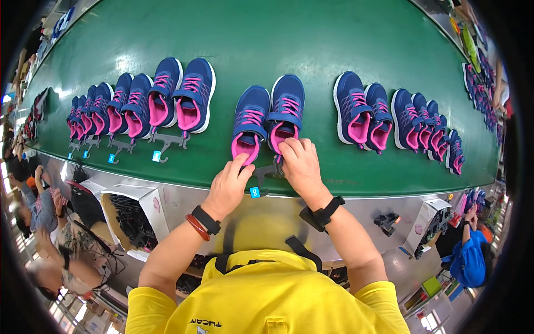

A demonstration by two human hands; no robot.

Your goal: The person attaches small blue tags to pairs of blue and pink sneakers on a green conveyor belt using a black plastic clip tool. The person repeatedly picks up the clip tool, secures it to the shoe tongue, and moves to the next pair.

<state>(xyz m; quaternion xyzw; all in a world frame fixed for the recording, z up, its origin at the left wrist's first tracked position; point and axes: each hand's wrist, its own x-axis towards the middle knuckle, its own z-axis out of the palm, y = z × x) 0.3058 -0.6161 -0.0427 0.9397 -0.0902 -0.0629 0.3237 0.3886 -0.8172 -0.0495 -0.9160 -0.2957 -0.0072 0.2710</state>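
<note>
A pair of navy sneakers with pink laces and linings lies in front of me, heels toward me. My left hand (227, 188) grips the left sneaker (250, 108) at its pink heel, thumb and fingers closed on the collar. At the heel of the right sneaker (287, 97), my right hand (302, 167) is closed, its fingers over the opening. A grey plastic shoe hanger (263, 175) with a blue tag (255, 192) sits between my hands by the heels. The right hand partly hides where the hanger meets that shoe.
On the green conveyor belt (267, 33), several matching pairs on hangers (169, 140) stand at left; more sneakers (351, 108) stand at right. Below the metal edge are an open box of black hangers (130, 220) and another box (425, 228). Co-workers (470, 253) are at both sides.
</note>
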